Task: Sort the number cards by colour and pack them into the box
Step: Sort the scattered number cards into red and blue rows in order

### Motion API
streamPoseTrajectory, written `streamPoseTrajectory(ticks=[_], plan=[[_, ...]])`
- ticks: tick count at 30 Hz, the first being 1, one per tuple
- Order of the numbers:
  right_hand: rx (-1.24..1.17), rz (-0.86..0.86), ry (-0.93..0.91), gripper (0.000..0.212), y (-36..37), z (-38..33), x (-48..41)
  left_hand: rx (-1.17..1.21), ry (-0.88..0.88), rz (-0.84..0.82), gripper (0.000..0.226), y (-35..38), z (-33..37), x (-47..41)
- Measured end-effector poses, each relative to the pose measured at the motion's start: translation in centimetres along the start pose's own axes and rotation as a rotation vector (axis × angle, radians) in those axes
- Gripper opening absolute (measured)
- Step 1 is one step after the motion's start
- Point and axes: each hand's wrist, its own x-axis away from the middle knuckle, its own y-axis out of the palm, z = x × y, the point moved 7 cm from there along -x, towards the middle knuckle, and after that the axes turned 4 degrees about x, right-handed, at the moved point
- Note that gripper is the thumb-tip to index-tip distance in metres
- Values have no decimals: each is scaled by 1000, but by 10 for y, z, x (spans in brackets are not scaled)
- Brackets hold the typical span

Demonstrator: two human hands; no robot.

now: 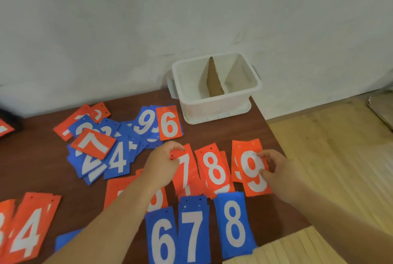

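Red and blue number cards lie over a brown table (pixel 263 136). My left hand (pixel 162 163) pinches the top left corner of a red 7 card (pixel 187 173). My right hand (pixel 274 164) grips the right edge of a red 9 card (pixel 253 170), which lies over another red card. Between them sits a red 8 pile (pixel 214 170). Blue 6 (pixel 162 240), blue 7 (pixel 194 231) and blue 8 (pixel 234 223) piles line the near edge. A white box (pixel 214 102) with a cardboard divider stands at the table's back right corner, with no cards visible inside.
A mixed heap of red and blue cards (pixel 100 146) covers the table's middle left, with a red 6 (pixel 169 123) at its right. Red 4 cards (pixel 29 227) lie near left. The wall rises behind; pale wooden flooring (pixel 331 157) lies to the right.
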Motion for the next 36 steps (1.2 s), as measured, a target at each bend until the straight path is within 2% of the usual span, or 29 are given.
streamPoseTrajectory(ticks=[6, 10, 15, 19, 22, 26, 29, 36], plan=[[89, -69, 26, 38, 22, 26, -44, -84, -32, 0, 40, 17, -9, -32], [244, -78, 36, 46, 34, 32, -53, -109, -37, 5, 42, 15, -12, -40], [413, -41, 13, 47, 35, 32, -53, -260, 0, -88, 42, 29, -25, -41], [415, -17, 4, 48, 31, 23, -52, -519, 61, -25, 41, 40, -28, -36], [378, -15, -33, 51, 28, 7, -50, -557, 56, 50, 43, 31, -26, -26], [364, -43, -130, 54, 29, -37, -45, -527, 53, 129, 45, -5, -26, -6], [324, -46, -267, 43, 34, -86, -43, -492, -10, 201, 46, -50, -35, 12], [308, -122, -488, 39, 84, -197, -39, -447, -164, 379, 51, -168, -96, 65]])
